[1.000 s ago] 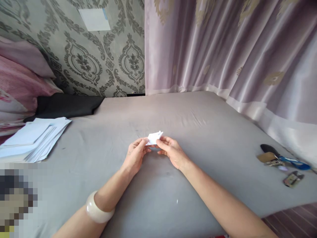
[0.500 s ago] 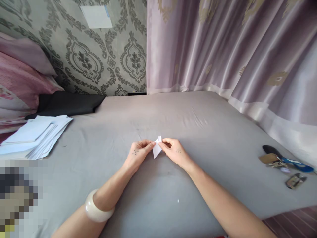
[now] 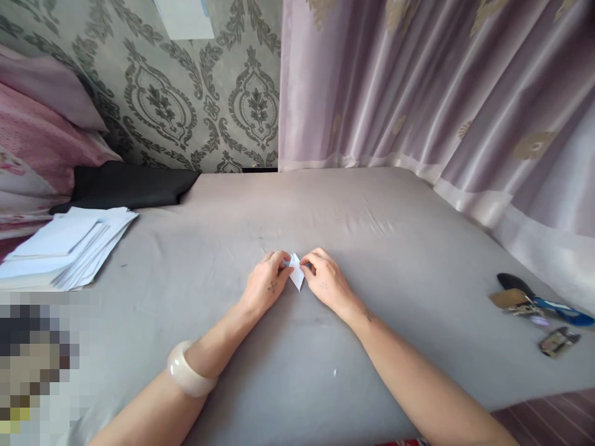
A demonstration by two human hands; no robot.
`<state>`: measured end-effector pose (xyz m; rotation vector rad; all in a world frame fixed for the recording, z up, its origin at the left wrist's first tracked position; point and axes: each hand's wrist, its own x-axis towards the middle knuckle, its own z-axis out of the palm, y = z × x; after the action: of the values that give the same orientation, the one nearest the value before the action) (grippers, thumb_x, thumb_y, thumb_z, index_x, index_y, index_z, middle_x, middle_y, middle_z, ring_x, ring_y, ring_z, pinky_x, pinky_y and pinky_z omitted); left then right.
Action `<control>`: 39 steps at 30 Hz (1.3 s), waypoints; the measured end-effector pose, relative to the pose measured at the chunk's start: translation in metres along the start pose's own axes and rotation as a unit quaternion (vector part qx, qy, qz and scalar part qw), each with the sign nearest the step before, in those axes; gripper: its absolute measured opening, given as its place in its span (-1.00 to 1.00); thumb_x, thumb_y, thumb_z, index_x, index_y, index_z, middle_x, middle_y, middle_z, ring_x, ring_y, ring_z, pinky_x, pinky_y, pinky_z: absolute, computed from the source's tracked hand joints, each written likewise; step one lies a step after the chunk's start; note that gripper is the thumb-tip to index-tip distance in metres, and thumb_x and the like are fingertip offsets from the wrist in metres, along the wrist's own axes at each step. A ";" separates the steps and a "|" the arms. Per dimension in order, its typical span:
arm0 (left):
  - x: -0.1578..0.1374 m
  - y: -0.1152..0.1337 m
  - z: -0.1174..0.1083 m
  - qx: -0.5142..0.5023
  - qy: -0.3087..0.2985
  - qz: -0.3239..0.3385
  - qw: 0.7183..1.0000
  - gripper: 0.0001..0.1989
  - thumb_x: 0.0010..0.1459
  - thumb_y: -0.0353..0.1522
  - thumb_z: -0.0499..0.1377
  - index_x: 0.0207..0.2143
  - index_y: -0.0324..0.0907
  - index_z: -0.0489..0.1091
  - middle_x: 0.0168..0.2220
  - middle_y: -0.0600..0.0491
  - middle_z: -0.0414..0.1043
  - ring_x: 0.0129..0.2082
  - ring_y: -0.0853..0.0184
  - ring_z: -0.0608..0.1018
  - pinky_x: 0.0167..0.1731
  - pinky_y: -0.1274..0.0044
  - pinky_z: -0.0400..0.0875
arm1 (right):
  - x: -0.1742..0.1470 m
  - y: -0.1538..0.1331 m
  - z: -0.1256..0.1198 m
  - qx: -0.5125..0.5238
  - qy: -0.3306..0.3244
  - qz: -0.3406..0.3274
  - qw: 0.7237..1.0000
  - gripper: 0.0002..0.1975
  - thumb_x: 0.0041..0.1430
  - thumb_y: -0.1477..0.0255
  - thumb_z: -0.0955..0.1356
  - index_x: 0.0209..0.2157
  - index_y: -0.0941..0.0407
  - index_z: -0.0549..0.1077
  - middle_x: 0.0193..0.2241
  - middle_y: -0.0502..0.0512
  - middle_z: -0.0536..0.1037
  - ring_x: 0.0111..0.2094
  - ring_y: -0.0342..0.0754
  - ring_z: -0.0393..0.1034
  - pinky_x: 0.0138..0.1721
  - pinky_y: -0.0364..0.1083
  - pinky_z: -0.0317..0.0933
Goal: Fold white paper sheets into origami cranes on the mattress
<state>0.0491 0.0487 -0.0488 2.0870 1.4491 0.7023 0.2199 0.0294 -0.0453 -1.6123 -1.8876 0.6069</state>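
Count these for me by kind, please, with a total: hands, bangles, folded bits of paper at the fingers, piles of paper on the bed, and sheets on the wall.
Hands: 2, left hand and right hand
Bangle: 1
Folded paper: 1
Paper pile: 1
Wall sheet: 1
Total: 6

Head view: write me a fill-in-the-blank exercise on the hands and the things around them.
The small folded white piece between the left hand and the right hand is made of ____.
A pale bangle circles the ____ forearm.
The flat item just behind the stack of sheets is coloured ____.
The keys lie toward the picture's ____ edge.

Missing words: paper; left; black; right.
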 end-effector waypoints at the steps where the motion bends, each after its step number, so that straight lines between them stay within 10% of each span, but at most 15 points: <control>1: -0.002 -0.001 0.000 0.012 -0.006 0.018 1.000 -0.81 0.19 -0.38 0.05 -0.21 -0.13 0.43 -0.24 0.02 0.44 -0.40 0.35 0.50 -0.38 0.54 0.35 | -0.001 0.000 -0.002 -0.012 -0.012 -0.012 1.000 -0.83 0.22 0.53 0.26 -0.27 0.11 0.49 -0.18 0.10 0.46 -0.31 -0.13 0.41 -0.21 -0.14 0.24; 20: -0.005 -0.007 -0.008 0.022 -0.044 0.081 0.995 -0.78 0.29 -0.34 0.01 -0.28 -0.11 0.45 -0.22 0.05 0.45 -0.31 0.36 0.51 -0.31 0.56 0.34 | -0.008 0.006 -0.024 0.000 -0.094 -0.066 0.993 -0.74 0.21 0.55 0.22 -0.15 0.07 0.47 -0.16 0.05 0.45 -0.30 -0.17 0.38 -0.19 -0.15 0.23; 39: -0.003 0.001 -0.006 0.003 -0.024 -0.018 1.000 -0.83 0.18 -0.33 0.10 -0.39 -0.15 0.47 -0.33 0.04 0.45 -0.41 0.35 0.50 -0.38 0.55 0.33 | 0.001 0.006 -0.017 0.001 -0.056 -0.032 0.998 -0.81 0.28 0.42 0.27 -0.32 0.09 0.51 -0.29 0.04 0.47 -0.32 -0.15 0.38 -0.23 -0.14 0.20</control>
<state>0.0450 0.0462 -0.0434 2.0641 1.4604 0.6296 0.2355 0.0306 -0.0368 -1.5387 -2.0110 0.6827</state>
